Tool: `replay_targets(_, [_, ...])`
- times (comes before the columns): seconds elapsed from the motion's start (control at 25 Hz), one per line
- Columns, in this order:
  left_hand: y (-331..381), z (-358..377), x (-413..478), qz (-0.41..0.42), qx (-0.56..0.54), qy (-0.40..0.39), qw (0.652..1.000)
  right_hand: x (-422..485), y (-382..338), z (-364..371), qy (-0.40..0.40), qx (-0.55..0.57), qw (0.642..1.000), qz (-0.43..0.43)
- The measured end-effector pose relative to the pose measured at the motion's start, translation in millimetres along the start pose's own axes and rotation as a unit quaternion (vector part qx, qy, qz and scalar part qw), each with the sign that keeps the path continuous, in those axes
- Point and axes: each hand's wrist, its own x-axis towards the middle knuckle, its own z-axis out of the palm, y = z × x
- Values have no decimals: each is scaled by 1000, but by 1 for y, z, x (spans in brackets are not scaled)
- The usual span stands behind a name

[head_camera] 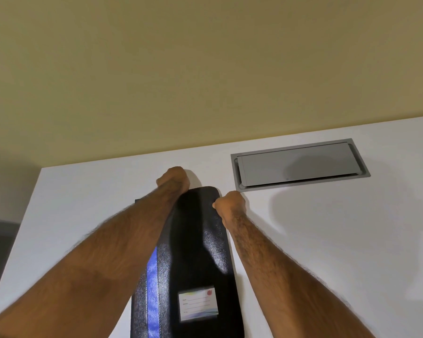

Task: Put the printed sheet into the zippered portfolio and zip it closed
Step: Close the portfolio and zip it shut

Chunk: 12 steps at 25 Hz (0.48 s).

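1. The portfolio (193, 240) lies flat on the white desk (327, 240), cover down and closed; its long side runs away from the person, its near end cut off by the bottom of the view; it is black and grained, with a blue stripe (152, 289) along its left part and a pale label (197, 303) near the near end; the writing on the label is too blurred to read.
2. The left hand (174, 179) sits at the far left corner of the portfolio, knuckles up and fingers curled under into a fist; the fingertips are hidden, so I cannot tell whether they pinch the edge or hold nothing; the left forearm (95, 252) crosses over the portfolio's left side.
3. The right hand (230, 203) is at the right edge, just short of the far right corner, touching it; it too is curled tight, thumb side toward the portfolio; what it pinches, if anything, I cannot tell; the right forearm (279, 264) lies beside the portfolio, over bare desk.
4. A grey hatch (298, 162) is set flush in the desk beyond and to the right of the right hand, its lid shut; the desk's far edge meets a beige wall (205, 69).
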Motion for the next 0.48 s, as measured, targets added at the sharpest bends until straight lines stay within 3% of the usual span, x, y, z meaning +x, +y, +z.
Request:
replay_targets(0.32, [-105,9,29,-50,-107,39,992,1,2,-3,13,-11,1000,-7])
replay_targets(0.48, [-149,10,27,-78,-155,49,984,-1,1,-6,-16,-74,997,-26])
